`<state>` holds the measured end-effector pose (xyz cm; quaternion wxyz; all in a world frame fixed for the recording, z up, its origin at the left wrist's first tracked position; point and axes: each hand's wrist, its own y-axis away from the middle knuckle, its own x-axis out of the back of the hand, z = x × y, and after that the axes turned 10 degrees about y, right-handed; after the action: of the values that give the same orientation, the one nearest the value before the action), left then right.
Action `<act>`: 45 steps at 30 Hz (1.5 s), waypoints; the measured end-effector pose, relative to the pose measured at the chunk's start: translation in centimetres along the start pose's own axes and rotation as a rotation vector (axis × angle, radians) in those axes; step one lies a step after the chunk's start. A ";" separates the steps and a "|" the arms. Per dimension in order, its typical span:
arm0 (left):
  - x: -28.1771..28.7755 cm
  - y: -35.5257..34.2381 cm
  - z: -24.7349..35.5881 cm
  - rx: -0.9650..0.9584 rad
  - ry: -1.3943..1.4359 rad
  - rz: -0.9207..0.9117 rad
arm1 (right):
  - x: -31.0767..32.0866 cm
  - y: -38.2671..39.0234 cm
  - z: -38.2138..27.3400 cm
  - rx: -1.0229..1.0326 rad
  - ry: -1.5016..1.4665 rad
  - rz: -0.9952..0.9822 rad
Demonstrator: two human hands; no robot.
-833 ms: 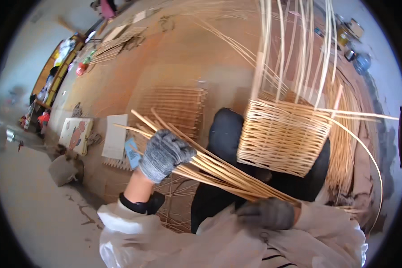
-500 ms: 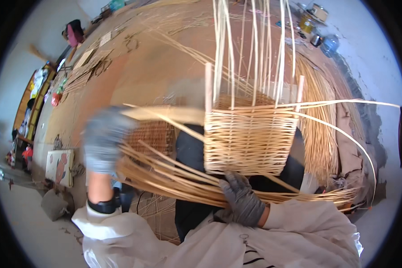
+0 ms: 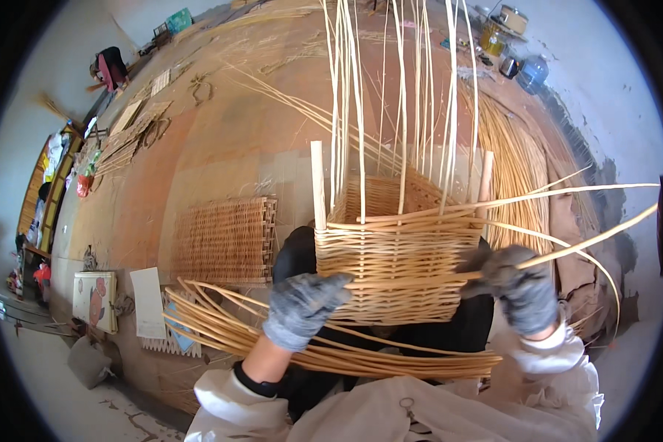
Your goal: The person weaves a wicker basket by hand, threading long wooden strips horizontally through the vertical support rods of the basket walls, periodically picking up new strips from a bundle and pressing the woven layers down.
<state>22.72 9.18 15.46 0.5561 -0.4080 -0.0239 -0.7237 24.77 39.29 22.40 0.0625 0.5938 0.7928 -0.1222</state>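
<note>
Evidently, the tapered wicker basket (image 3: 398, 250) at centre has tightly ribbed walls completed; slender pale stakes (image 3: 401, 110) above them stand unwoven, and weaver ends (image 3: 567, 191) at right remain loose. The left hand (image 3: 302, 308) has its fingers closed on a smooth tan rod (image 3: 420, 281) across the front; the right hand (image 3: 523, 289) meets it (blurred, closure indeterminable). Spare rods (image 3: 390, 365) lie lower centre.

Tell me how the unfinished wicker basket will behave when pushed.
The basket should mostly hold its shape, being closely woven. Its thin upright rods will probably sway, since their upper lengths are unwoven. It may tip, as it seems to rest against the legs.
</note>
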 end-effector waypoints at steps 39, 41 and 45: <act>-3.1 -13.0 -1.1 0.687 -0.001 -0.498 | 1.7 -7.4 3.7 -0.378 -0.119 0.228; -3.0 -10.8 -1.6 0.643 0.239 -0.292 | 3.6 -7.0 4.4 -0.171 0.297 0.174; -4.8 -10.6 -1.3 0.545 0.241 -0.170 | 7.9 -7.0 1.2 0.096 0.348 0.127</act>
<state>13.45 16.39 16.08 0.5813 -0.1518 -0.1851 -0.7777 15.79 44.43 20.18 -0.0965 0.6571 0.7458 -0.0510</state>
